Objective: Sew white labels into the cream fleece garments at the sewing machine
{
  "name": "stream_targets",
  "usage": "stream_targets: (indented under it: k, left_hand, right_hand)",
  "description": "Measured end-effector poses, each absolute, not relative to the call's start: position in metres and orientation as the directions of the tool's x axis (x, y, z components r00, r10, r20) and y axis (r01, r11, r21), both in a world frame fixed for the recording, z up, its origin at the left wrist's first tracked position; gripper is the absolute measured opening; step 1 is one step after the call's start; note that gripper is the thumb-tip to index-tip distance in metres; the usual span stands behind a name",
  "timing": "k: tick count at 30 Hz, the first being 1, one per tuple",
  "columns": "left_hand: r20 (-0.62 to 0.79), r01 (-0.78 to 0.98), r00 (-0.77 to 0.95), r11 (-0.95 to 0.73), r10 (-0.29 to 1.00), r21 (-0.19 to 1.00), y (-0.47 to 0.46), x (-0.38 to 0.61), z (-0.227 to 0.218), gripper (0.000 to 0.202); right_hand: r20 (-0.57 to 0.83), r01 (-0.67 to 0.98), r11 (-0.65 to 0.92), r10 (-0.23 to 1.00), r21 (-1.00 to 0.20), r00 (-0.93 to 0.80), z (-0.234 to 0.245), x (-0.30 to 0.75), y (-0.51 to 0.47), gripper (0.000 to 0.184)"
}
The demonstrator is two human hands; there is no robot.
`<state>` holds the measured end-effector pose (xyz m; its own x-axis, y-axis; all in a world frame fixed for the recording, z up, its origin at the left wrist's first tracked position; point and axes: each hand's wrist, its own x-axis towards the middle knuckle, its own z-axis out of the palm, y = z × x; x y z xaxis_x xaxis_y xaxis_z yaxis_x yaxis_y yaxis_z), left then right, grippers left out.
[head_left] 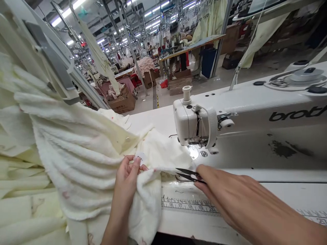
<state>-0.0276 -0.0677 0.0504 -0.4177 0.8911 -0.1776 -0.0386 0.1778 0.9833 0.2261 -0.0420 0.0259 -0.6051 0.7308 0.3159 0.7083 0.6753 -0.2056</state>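
Note:
My left hand (127, 179) pinches a fold of cream fleece fabric (84, 160), with a small white label (140, 158) sticking up by the thumb. Black thread snips (188, 175) are gripped in my right hand (224, 194), their open blades pointing left at the fabric edge near the label. Both hands work just in front of the white sewing machine's head (194, 124), whose needle area stands above the cloth's right end.
A ruler strip (189, 206) is printed along the table's front edge. A heap of the same cream fabric fills the left, under a metal frame (53, 64). Behind lie an aisle, cardboard boxes (122, 102), other workstations and hanging cloth.

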Motion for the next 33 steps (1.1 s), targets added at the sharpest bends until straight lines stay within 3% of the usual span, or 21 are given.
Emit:
stream_targets:
  k: [5, 10, 21, 27, 33]
  left_hand:
    - [-0.168, -0.029, -0.387, 0.171, 0.907, 0.985, -0.07, -0.026, 0.05, 0.042]
    - [-0.189, -0.042, -0.364, 0.187, 0.912, 0.982, -0.071, -0.024, 0.05, 0.044]
    - [-0.189, -0.023, -0.358, 0.193, 0.915, 0.981, -0.075, -0.022, 0.053, 0.043]
    - [-0.202, 0.009, -0.312, 0.216, 0.928, 0.976, -0.076, -0.013, 0.052, 0.043]
    - [-0.197, 0.049, -0.325, 0.225, 0.925, 0.973, -0.075, -0.007, 0.053, 0.045]
  right_hand:
    - [0.152, 0.675, 0.722, 0.692, -0.152, -0.706, 0.065, 0.177, -0.023, 0.02]
    - [0.022, 0.701, 0.711, 0.703, -0.049, -0.711, 0.074, 0.172, -0.02, 0.016]
    - [-0.028, 0.691, 0.722, 0.691, -0.019, -0.723, 0.08, 0.166, -0.021, 0.018]
    - [0.118, 0.699, 0.713, 0.7, -0.056, -0.704, 0.066, 0.186, -0.026, 0.022]
    - [0.022, 0.715, 0.697, 0.717, -0.049, -0.697, 0.07, 0.182, -0.026, 0.019]
